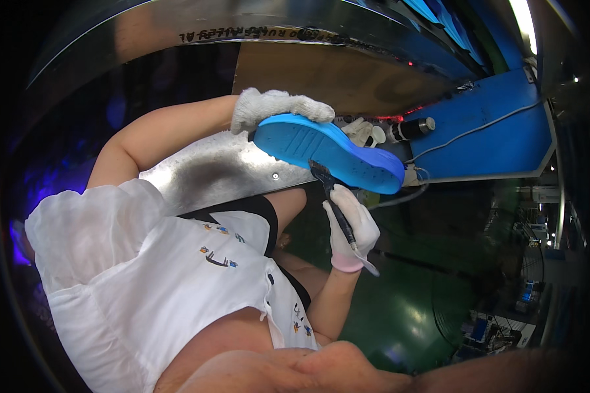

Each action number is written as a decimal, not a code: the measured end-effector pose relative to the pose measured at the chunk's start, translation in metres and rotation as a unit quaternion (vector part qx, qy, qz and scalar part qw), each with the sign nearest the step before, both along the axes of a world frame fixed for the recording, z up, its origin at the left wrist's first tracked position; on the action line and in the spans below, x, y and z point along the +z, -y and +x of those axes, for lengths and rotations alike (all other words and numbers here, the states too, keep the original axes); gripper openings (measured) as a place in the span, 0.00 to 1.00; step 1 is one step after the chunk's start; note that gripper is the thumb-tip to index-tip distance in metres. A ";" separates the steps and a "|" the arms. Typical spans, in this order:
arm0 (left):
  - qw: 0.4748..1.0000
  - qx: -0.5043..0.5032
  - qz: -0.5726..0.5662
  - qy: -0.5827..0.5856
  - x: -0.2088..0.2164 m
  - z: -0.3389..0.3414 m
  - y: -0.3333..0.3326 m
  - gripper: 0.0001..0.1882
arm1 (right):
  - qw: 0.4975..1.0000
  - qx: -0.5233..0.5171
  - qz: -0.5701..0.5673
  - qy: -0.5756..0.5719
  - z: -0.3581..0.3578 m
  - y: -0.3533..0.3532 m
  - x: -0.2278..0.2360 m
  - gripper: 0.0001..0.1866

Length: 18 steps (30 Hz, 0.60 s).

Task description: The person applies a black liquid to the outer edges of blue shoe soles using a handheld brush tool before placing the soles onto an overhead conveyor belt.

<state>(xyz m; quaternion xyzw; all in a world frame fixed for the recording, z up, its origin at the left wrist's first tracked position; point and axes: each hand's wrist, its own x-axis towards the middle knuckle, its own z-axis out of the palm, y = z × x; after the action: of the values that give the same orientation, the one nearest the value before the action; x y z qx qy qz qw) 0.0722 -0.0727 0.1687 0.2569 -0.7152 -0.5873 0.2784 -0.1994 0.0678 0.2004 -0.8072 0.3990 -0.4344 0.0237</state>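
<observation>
One blue shoe sole is up in the air over the metal bench, with the left hand clamped on its upper edge toward one end, knit glove and all. Right hand's wrapped around a black brush, head at the sole's lower edge near mid-length; can't tell if it's touching.

I saw green floor shining in patches, metal worktop, blue panel; white tube lamp glowed brightly.
</observation>
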 end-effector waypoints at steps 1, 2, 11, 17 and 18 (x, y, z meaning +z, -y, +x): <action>1.000 0.016 0.013 0.020 -0.007 0.000 0.005 0.25 | 0.999 0.009 0.007 -0.040 0.001 -0.003 0.003 0.13; 0.991 0.000 -0.132 -0.032 -0.044 0.003 0.022 0.27 | 0.996 0.018 0.011 -0.083 0.006 -0.010 0.012 0.14; 0.972 0.103 0.206 -0.041 0.041 0.002 -0.034 0.29 | 0.994 0.079 0.045 -0.062 0.005 -0.009 0.023 0.15; 0.901 0.008 -0.224 -0.370 -0.002 -0.012 -0.009 0.24 | 0.990 0.119 0.038 0.060 0.017 -0.009 0.009 0.15; 0.929 0.073 -0.132 -0.338 -0.004 0.005 -0.017 0.26 | 0.985 0.139 0.069 0.070 0.018 -0.009 0.008 0.14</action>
<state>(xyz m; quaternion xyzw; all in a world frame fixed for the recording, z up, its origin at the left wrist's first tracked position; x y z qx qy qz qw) 0.0768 -0.0560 0.1646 0.0558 -0.6291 -0.5174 0.5774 -0.1816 0.0765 0.2086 -0.8188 0.3093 -0.4537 0.1674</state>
